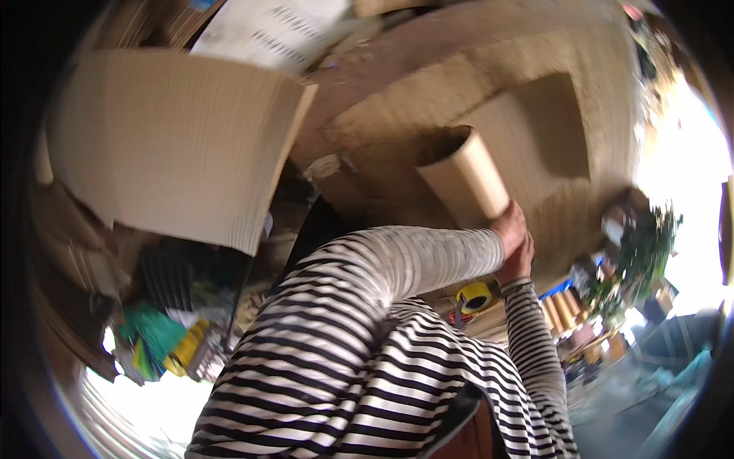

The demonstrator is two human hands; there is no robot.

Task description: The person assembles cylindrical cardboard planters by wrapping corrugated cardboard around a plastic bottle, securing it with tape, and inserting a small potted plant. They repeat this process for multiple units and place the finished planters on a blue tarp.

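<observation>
A brown cardboard sheet curled into a tube (475, 174) lies ahead of me, with one open end facing away. My left hand (510, 225) is closed on the tube's near right end. Against it, slightly nearer, is my right hand (518, 262); its fingers are mostly hidden and blurred. Under and beyond the tube spreads a flat piece of corrugated cardboard (539, 126); whether it joins the tube I cannot tell. Both forearms are in black-and-white striped sleeves, the left one crossing in front of my body.
A large cardboard sheet (176, 138) stands out at the left, near a white printed sack (271, 30). A yellow tape roll (475, 296) lies close to my body. Several small cardboard tubes (562, 310) and a leafy green plant (646, 249) are at the right.
</observation>
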